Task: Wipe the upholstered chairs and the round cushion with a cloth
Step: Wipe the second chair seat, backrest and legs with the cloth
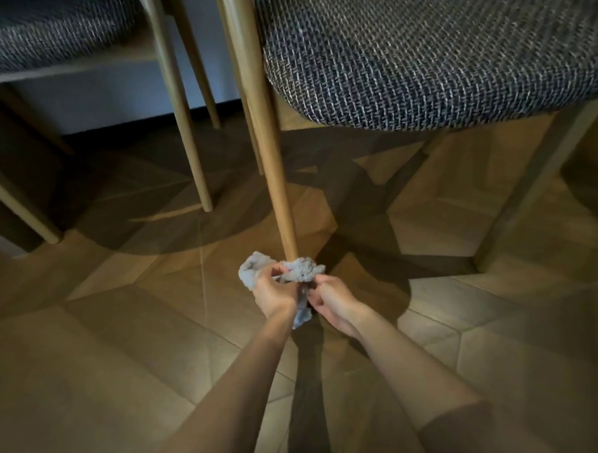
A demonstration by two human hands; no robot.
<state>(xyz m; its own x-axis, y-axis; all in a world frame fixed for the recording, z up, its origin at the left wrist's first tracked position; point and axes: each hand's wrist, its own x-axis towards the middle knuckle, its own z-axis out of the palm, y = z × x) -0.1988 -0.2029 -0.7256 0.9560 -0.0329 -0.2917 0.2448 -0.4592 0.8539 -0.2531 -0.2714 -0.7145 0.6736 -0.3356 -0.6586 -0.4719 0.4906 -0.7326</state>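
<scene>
1. Most of the view is showing a wooden floor (124,336) with angled boards, running from the near edge to the far wall.
2. Two chairs are standing on it: one chair (437,56) with a woven grey seat is filling the far right, and a second chair (49,31) with the same fabric is sitting at the far left. No round cushion is showing.
3. One wooden leg (270,159) of the right chair is slanting down to the floor in the middle of the scene.
4. Both bare arms are reaching forward from the near edge. The left hand (274,292) is gripping the cloth with curled fingers, just left of the foot of the leg. The right hand (331,300) is pinching the cloth from the right, and the two hands are nearly touching.
5. The grey cloth (303,269) is bunching against the foot of the leg, with a tail hanging between the hands.
6. Judging by its fluffy folds, the cloth is looking light, soft and floppy, so it is likely needing to be gathered into a firm wad in one palm. The woven seats are probably going to drag on it rather than let it slide.
</scene>
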